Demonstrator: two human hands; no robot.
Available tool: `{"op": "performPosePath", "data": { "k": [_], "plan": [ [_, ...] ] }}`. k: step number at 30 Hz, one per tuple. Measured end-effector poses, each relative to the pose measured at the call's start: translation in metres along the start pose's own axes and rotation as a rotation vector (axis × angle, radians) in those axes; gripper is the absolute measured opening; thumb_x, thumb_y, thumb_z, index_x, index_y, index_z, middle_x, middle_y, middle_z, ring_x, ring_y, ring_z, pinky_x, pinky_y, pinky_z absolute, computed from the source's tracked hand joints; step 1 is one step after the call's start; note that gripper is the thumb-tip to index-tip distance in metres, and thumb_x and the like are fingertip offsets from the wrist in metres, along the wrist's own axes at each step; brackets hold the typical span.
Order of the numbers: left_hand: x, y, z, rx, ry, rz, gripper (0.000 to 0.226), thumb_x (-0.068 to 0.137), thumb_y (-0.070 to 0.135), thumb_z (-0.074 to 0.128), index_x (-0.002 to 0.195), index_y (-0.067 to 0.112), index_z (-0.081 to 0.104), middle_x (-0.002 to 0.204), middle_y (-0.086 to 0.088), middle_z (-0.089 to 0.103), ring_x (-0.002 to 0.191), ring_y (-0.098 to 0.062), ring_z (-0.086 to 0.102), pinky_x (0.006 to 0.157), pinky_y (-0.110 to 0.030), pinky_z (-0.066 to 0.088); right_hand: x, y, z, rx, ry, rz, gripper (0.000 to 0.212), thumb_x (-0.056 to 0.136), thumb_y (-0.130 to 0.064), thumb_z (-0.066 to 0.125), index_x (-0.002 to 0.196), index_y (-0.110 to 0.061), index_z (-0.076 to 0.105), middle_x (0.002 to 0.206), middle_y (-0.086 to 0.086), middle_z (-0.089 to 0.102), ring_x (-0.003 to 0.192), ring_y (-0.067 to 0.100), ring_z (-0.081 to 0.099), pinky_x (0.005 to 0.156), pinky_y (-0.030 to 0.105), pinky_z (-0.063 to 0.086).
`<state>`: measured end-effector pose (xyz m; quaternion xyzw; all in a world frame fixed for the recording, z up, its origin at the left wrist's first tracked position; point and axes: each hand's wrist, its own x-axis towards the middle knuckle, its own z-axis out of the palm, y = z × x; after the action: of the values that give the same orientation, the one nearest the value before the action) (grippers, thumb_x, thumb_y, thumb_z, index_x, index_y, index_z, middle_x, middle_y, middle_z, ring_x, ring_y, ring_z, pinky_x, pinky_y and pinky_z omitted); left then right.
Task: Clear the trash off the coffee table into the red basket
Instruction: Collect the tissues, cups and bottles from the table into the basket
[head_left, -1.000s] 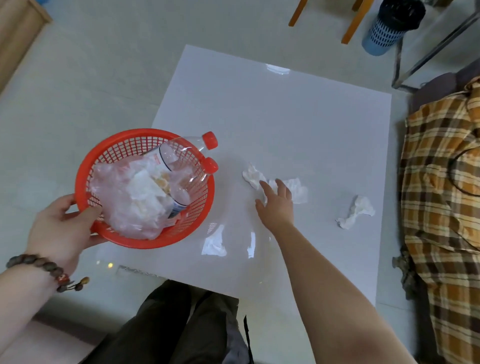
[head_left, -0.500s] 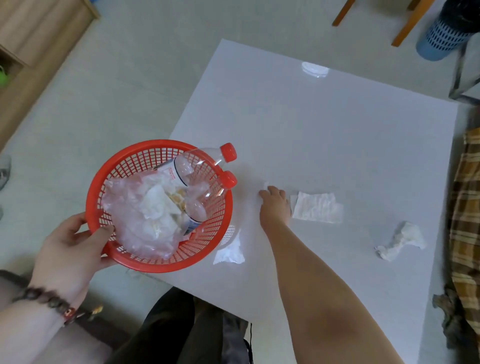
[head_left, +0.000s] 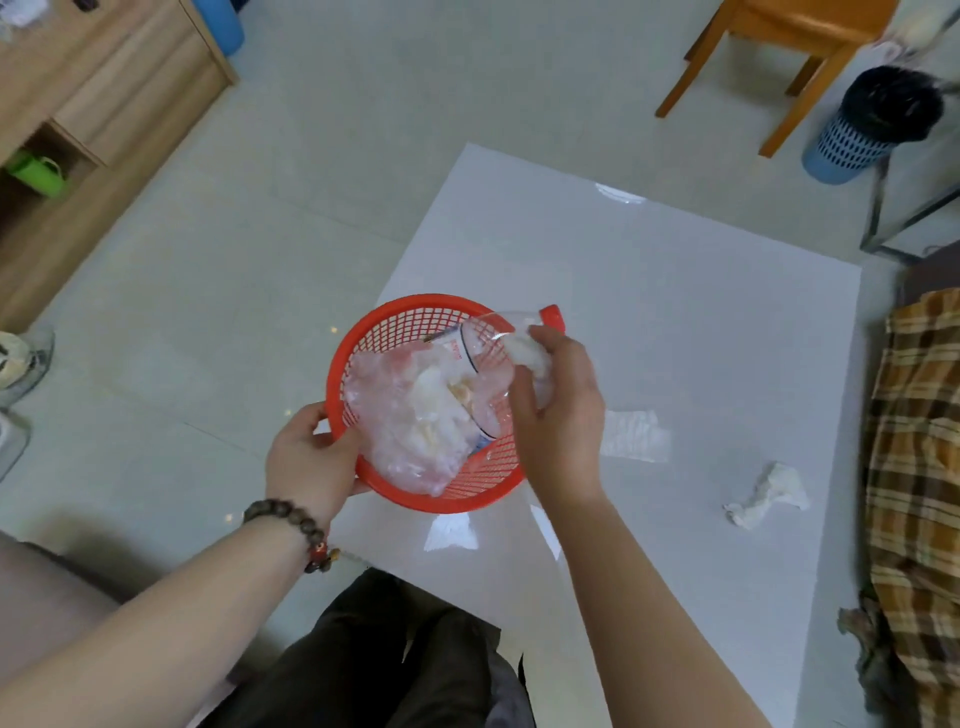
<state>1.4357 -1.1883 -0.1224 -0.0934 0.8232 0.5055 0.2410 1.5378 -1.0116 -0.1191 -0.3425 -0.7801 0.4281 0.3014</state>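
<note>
Over the white glossy coffee table (head_left: 675, 312), the left hand (head_left: 311, 460) grips the round red mesh plastic basket (head_left: 395, 332) by its near rim. Above its right side, the right hand (head_left: 558, 410) clutches a crumpled white tissue (head_left: 527, 351). Beside that hand lie a flat white tissue (head_left: 636, 435) and, farther right, a crumpled white wad (head_left: 769, 493). The clear bottle's (head_left: 480, 338) label is unreadable.

My left hand (head_left: 311, 457) holds the basket (head_left: 395, 325) by its near-left rim, above the near-left corner of the coffee table (head_left: 649, 291). In the basket lie a plastic bag (head_left: 400, 421) and a bottle (head_left: 480, 338), neck pointing right. My right hand (head_left: 558, 415), over the basket's right rim, grips a crumpled tissue (head_left: 524, 351). Right of it, a flat tissue (head_left: 636, 436) lies on the table; farther right and nearer, a crumpled wad (head_left: 769, 493).
</note>
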Motion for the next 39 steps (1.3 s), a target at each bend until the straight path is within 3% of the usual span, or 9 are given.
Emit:
{"op": "performPosePath", "data": {
  "k": [4,8,13,17,21,25,29,34,39],
  "plan": [
    [-0.019,0.009,0.015,0.021,-0.072,0.024,0.012,0.088,0.015,0.063,0.097,0.022,0.064,0.089,-0.008,0.073,0.073,-0.025,0.072,0.058,-0.040,0.061,-0.005,-0.032,0.020,-0.160,-0.195,-0.263,0.036,0.086,-0.007,0.053,0.122,-0.010,0.056,0.128,0.008,0.056,0.126,0.021,0.043,0.109,0.030,0.032],
    [-0.031,0.014,0.025,0.068,-0.115,0.090,0.010,0.092,0.023,0.061,0.097,0.031,0.062,0.099,-0.003,0.071,0.089,-0.025,0.069,0.069,-0.045,0.062,-0.014,-0.021,0.037,-0.522,-0.570,-0.297,0.054,0.098,-0.042,0.032,0.145,-0.015,0.031,0.156,0.006,0.022,0.147,0.024,0.001,0.119,0.045,0.002],
    [-0.033,0.012,0.028,0.054,-0.076,0.041,0.015,0.091,0.019,0.062,0.104,0.026,0.063,0.099,-0.004,0.071,0.087,-0.026,0.070,0.073,-0.049,0.060,-0.017,-0.007,0.044,-0.616,-0.677,-0.322,0.060,0.098,-0.048,0.017,0.148,-0.016,0.020,0.158,0.004,0.020,0.147,0.020,0.000,0.119,0.040,-0.004],
    [-0.026,0.010,0.029,-0.008,-0.043,-0.082,0.013,0.090,0.020,0.063,0.104,0.022,0.063,0.097,-0.011,0.072,0.083,-0.032,0.071,0.068,-0.050,0.061,-0.016,-0.010,0.035,-0.413,-0.590,-0.304,0.057,0.098,-0.049,0.030,0.148,-0.023,0.022,0.157,0.001,0.022,0.146,0.017,0.003,0.117,0.033,-0.003],
    [-0.017,0.011,0.026,-0.041,0.013,-0.128,0.015,0.088,0.014,0.064,0.102,0.020,0.061,0.095,-0.008,0.070,0.077,-0.030,0.071,0.058,-0.044,0.061,-0.011,0.016,0.005,-0.167,-0.271,-0.255,0.049,0.096,-0.045,0.036,0.139,-0.022,0.040,0.148,0.002,0.036,0.142,0.014,0.023,0.115,0.030,0.021],
    [-0.005,0.007,0.023,-0.001,0.046,-0.103,0.025,0.086,0.013,0.067,0.111,0.017,0.061,0.099,-0.012,0.069,0.078,-0.030,0.070,0.055,-0.042,0.061,-0.010,0.104,-0.032,-0.255,-0.048,0.075,0.046,0.091,-0.030,0.052,0.135,-0.018,0.045,0.143,0.009,0.039,0.135,0.024,0.033,0.109,0.042,0.033],
    [0.009,-0.008,0.026,0.010,0.040,-0.050,0.021,0.086,0.012,0.066,0.105,0.019,0.062,0.089,-0.007,0.072,0.073,-0.028,0.071,0.046,-0.031,0.058,-0.014,0.201,-0.042,-0.575,-0.284,0.441,0.062,0.090,-0.039,0.055,0.146,-0.028,0.030,0.157,0.009,0.016,0.143,0.030,0.015,0.116,0.045,0.018],
    [0.025,-0.029,0.030,0.035,0.015,-0.034,0.026,0.084,0.004,0.066,0.086,0.030,0.066,0.080,-0.001,0.074,0.073,-0.031,0.071,0.051,-0.034,0.058,-0.012,0.269,-0.013,-0.684,-0.480,0.626,0.064,0.090,-0.046,0.051,0.146,-0.042,0.020,0.160,0.003,-0.005,0.145,0.031,-0.006,0.115,0.049,0.001],
    [0.019,-0.034,0.033,0.026,-0.015,-0.017,0.029,0.085,0.004,0.065,0.083,0.033,0.066,0.070,0.013,0.074,0.062,-0.017,0.073,0.046,-0.028,0.056,-0.021,0.270,0.004,-0.721,-0.286,0.518,0.030,0.088,-0.017,0.053,0.117,-0.018,0.059,0.133,0.010,0.049,0.121,0.034,0.038,0.100,0.040,0.031]
  ]
}}
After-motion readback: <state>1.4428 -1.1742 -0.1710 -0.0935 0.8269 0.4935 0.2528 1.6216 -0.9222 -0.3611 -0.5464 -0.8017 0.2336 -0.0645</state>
